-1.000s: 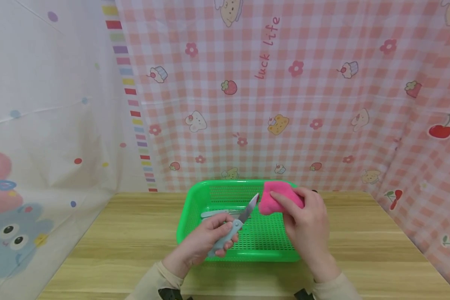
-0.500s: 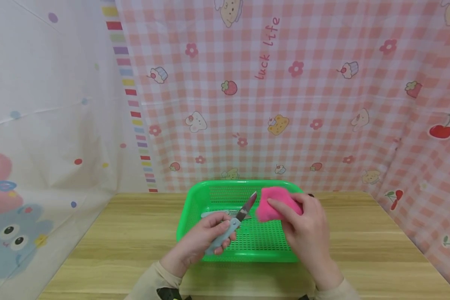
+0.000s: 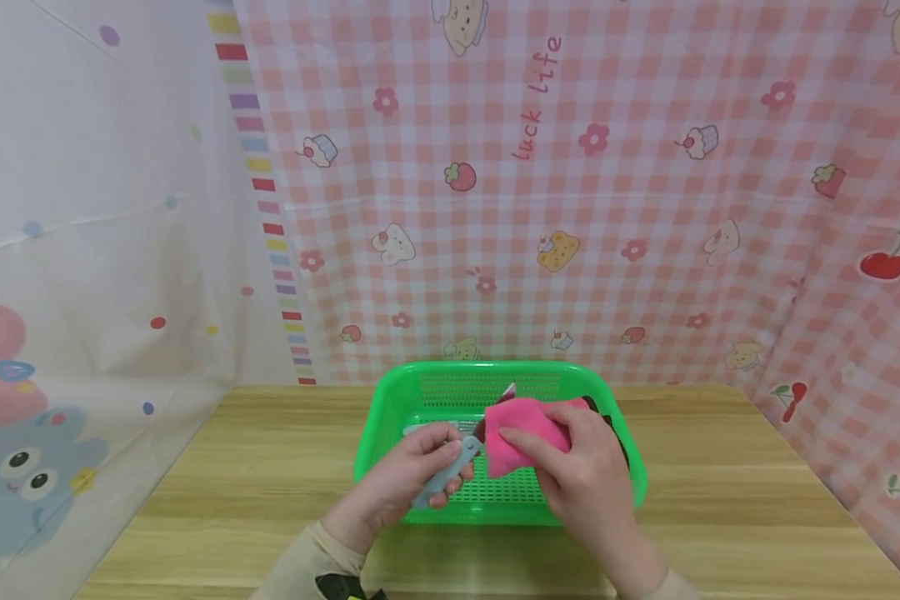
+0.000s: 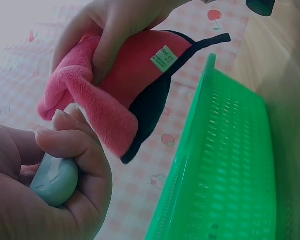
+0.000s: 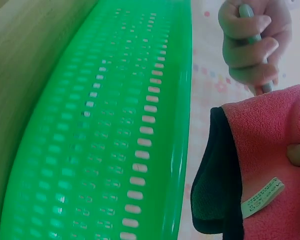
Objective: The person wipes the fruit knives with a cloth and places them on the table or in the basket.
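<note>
My left hand (image 3: 412, 471) grips the pale blue handle (image 3: 442, 479) of a folding knife, its blade (image 3: 508, 392) unfolded and pointing up and away. In my right hand (image 3: 592, 475) is a pink cleaning cloth (image 3: 521, 437), pinched between thumb and fingers. The cloth lies against the blade and covers its middle; only the tip and a bit near the handle show. In the left wrist view the cloth (image 4: 107, 110) has a dark underside and a white label (image 4: 164, 59). The right wrist view shows the left fingers wrapped round the knife handle (image 5: 251, 25).
A green perforated plastic basket (image 3: 487, 514) stands on the wooden table (image 3: 270, 467) beneath both hands. Inside it lies a pale-handled utensil (image 3: 412, 430), partly hidden by the left hand. A pink checked curtain (image 3: 495, 208) hangs behind the table.
My right hand has moved left and down with the cloth, from beside the knife tip onto the blade. The left hand and knife have stayed almost in place.
</note>
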`<state>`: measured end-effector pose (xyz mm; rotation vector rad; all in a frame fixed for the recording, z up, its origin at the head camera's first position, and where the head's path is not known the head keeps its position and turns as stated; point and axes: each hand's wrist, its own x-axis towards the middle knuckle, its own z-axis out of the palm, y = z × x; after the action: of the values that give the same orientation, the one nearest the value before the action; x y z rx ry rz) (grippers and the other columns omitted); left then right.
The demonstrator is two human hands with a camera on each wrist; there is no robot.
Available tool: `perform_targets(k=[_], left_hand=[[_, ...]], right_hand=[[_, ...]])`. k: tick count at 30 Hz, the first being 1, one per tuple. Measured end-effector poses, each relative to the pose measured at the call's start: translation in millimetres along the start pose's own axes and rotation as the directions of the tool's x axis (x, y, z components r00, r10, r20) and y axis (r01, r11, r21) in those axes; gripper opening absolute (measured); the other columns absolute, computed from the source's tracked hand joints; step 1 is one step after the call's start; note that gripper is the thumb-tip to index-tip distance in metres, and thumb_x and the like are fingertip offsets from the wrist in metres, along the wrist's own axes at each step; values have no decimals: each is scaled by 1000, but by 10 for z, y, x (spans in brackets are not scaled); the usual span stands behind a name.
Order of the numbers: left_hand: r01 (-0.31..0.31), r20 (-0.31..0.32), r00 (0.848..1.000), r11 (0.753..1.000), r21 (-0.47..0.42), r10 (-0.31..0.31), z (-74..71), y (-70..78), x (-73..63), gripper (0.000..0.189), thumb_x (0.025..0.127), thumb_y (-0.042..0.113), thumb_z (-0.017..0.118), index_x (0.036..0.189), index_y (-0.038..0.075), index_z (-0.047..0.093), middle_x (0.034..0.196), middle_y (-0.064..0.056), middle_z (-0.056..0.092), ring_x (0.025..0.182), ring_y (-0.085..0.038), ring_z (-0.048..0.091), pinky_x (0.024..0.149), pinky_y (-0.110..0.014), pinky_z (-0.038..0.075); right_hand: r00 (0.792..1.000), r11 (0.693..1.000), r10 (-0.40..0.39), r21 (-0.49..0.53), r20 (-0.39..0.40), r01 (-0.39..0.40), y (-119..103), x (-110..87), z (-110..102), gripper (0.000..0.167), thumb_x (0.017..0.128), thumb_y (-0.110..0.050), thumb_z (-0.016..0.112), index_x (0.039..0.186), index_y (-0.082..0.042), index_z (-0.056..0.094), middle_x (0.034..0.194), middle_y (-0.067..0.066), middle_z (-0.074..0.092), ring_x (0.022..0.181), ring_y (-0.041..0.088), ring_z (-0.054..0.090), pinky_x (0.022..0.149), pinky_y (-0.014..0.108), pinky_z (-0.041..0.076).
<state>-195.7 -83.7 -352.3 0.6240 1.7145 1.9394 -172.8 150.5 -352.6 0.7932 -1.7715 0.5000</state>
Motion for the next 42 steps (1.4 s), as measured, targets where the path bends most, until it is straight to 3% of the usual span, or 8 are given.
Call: perform_targets(k=[9,18,22,25,28,42], left_hand=[[9,7,1000,1000,-7,-9,50,-21,-19,16,106,14,45,99,0,49,85,-6,59,60,-8,49,48,-16,39],[-33,32,999,999,34,32,54,-45,-32,24,107,11,44,101,-12,42,83,-5,60,58,-7,49,47,-16,39],[-32,47,998,999,39,30,60,-53,-44,23,107,12,44,98,-9,45,83,-5,61,59,-7,49,48,-16,40],[-31,47,998,999,42,29,65,-61,-46,22,107,12,44,98,-8,46,82,-5,61,59,-7,50,47,-15,40],[-33,38,999,998,50,31,78,-67,-43,23,107,12,44,99,-10,45,82,-5,61,58,-7,50,47,-15,40],[-30,28,999,999,43,29,125,-42,-16,20,107,15,44,100,-3,49,83,-5,62,59,-6,50,46,-16,39]], right_hand=[[998,1000,19,18,63,-20,-69,-31,83,34,103,-21,42,105,-24,76,99,14,62,79,29,57,59,44,48],[998,999,47,-4,34,-46,-8,-47,107,29,93,-9,53,103,-23,77,97,16,61,79,32,58,60,46,48],[997,997,74,-30,17,-73,50,-49,96,29,89,-5,59,103,-23,77,97,17,61,80,35,58,61,48,49],[996,995,86,-43,9,-86,87,-47,85,36,78,2,67,103,-23,77,97,17,61,81,36,58,62,49,49],[995,994,97,-50,1,-97,110,-51,76,40,74,4,69,102,-23,77,97,18,61,83,37,58,62,49,48],[987,985,160,-76,23,-158,192,-23,5,46,73,7,69,107,-23,76,100,18,61,87,36,56,62,50,47]])
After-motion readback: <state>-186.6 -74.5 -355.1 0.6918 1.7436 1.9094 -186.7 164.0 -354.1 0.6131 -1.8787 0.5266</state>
